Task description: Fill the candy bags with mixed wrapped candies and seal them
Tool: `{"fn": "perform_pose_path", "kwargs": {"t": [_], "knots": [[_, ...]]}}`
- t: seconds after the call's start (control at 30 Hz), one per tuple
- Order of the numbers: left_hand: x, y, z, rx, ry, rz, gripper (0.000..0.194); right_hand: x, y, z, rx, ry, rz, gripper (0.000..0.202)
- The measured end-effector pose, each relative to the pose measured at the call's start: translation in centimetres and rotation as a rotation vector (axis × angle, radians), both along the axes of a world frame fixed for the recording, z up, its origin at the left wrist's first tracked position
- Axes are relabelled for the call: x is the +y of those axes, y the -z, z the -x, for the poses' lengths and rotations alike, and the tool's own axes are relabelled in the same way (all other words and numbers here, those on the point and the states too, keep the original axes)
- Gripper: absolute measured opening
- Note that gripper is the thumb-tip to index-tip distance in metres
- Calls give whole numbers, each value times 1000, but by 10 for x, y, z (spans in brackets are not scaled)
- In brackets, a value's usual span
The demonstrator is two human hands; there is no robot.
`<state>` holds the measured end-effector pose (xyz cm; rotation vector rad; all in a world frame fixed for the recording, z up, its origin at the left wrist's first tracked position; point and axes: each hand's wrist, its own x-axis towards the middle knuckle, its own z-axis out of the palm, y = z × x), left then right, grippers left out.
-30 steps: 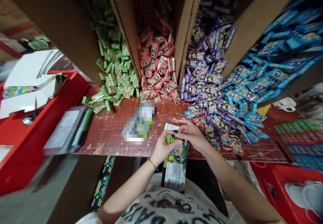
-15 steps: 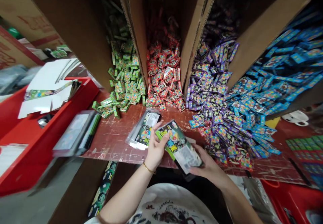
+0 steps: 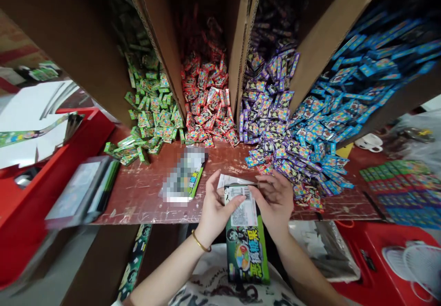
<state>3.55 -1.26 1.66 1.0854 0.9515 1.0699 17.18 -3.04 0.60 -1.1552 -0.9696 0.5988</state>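
A black and green candy box with coloured lettering and a white barcode label stands lengthwise in front of my shirt, its label end away from me. My left hand grips the upper left edge, thumb on the label. On the upper right edge is my right hand, its thumb pressed near the label and its other fingers spread behind. A pale flap or sheet shows beyond the box's far end; I cannot tell which. Left of my hands, a similar pack lies on the table, partly pixelated.
Cardboard dividers separate heaps of green, red, purple and blue candy packets. Stacked packs and a red bin are at left. Small packets in rows lie at right, above a red surface.
The box has turned, so its label end now points away from me. Both hands have shifted to its far end. The whole view has swung to the right.
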Motion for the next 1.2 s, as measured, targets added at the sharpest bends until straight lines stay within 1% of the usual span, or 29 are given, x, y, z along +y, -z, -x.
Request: {"fn": "perform_pose_path", "kwargs": {"t": [0.03, 0.1, 0.17, 0.2, 0.27, 0.33, 0.43, 0.57, 0.63, 0.73, 0.77, 0.87, 0.93, 1.0, 1.07, 1.13, 1.2], "knots": [[-2, 7, 0, -15, -57, 29, 68, -2, 10, 6, 8, 41, -23, 57], [-4, 18, 2, -14, -147, 55, 59, -7, 25, 14, 35, 85, -44, 57], [-5, 22, 4, -20, -180, 68, 53, -11, 33, 17, 59, 71, -31, 55], [-6, 23, 4, -27, -174, 73, 51, -12, 34, 17, 67, 37, -15, 54], [-6, 22, 5, -32, -133, 77, 46, -13, 35, 15, 79, -47, 15, 53], [-7, 22, 5, -19, -90, 65, 45, -12, 34, 12, 97, -92, 26, 52], [-9, 24, 5, 8, -48, 50, 38, -13, 35, 10, 140, -87, 49, 51], [-13, 30, 7, 68, 20, 17, 27, -19, 39, 9, 182, -90, 196, 44], [-16, 31, 7, 117, 41, -22, 30, -21, 40, 9, 198, -60, 239, 41], [-21, 31, 6, 84, -10, -38, 46, -22, 39, 9, 260, -59, 233, 48], [-22, 30, 6, 56, -21, -23, 47, -22, 38, 9, 288, -76, 231, 50], [-21, 30, 8, 38, 6, 27, 36, -23, 36, 10, 341, -121, 244, 51], [-18, 30, 10, 84, 15, 27, 27, -24, 35, 12, 332, -118, 245, 50], [-14, 30, 12, 150, -11, -8, 20, -26, 34, 16, 303, -83, 228, 49], [-9, 29, 12, 173, -41, -61, 15, -27, 34, 19, 273, -32, 197, 46], [-5, 26, 10, 121, -55, -88, 15, -27, 34, 21, 240, 15, 148, 43], [-1, 23, 7, 48, -62, -81, 17, -26, 32, 22, 208, 49, 87, 43]]}}
